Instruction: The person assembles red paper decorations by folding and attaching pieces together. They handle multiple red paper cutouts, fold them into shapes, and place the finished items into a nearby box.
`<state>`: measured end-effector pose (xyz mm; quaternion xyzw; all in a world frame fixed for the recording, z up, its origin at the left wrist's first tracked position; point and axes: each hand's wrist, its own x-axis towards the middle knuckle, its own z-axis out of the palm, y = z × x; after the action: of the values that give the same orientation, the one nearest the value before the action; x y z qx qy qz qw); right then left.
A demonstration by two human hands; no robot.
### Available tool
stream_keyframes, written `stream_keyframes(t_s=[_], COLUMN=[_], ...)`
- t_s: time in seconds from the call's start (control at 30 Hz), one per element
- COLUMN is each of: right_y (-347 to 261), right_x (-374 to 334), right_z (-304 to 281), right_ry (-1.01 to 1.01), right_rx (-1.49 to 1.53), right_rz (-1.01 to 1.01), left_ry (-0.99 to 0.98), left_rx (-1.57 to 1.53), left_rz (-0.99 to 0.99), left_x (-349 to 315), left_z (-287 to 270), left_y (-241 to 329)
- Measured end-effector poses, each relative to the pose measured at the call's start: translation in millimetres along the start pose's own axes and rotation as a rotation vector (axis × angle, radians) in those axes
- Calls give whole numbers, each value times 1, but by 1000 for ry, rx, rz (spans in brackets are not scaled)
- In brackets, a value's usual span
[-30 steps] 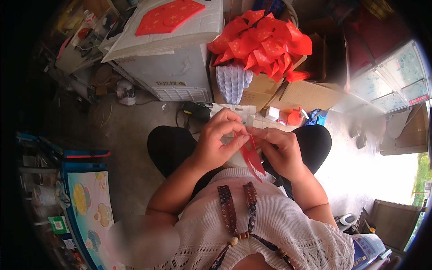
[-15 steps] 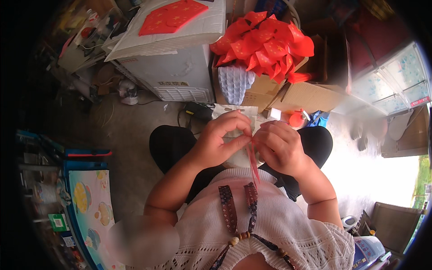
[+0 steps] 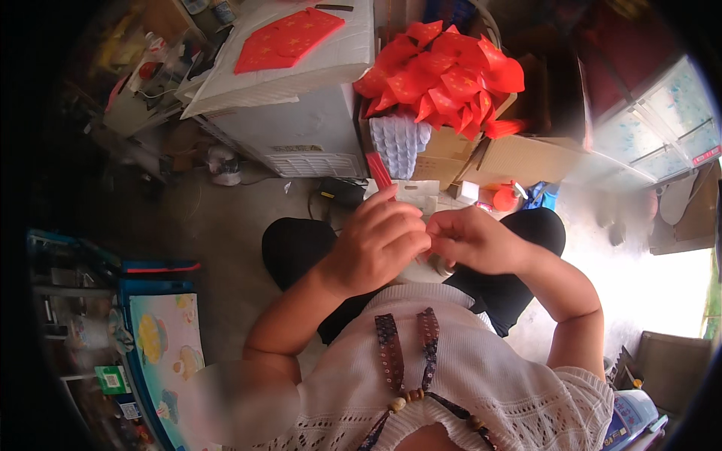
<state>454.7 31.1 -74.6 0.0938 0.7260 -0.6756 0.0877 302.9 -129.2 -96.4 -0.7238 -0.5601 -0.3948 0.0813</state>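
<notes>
Cardboard box (image 3: 436,167): red flags (image 3: 444,79) heaped over its top, grey cloth (image 3: 400,143) hanging down its front. Red strip (image 3: 379,171) juts up beyond left hand (image 3: 380,246), fingers closed on it. Right hand (image 3: 472,239) bunched just beside; grip hidden, can't tell from here.
</notes>
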Motion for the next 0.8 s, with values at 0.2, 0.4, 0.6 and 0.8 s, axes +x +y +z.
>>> stream_keyframes(t_s=[0.2,0.4,0.6,0.8], right_y=[4,4,-2,-8], right_x=[3,16,24,27], right_z=[2,-5,-6,1], right_ry=[323,382,336,255], right_rx=[-1243,-1372,-1391,-571], right_rz=[-933,-1120,-1019,-496], left_ry=[89,166,99,249], left_rx=[-320,-620,-675,-370], left_rz=[-235,-414,-596,-363], left_x=[-4,-7,-11,-5], left_z=[7,15,11,13], left_y=[-5,-10,-14,-19])
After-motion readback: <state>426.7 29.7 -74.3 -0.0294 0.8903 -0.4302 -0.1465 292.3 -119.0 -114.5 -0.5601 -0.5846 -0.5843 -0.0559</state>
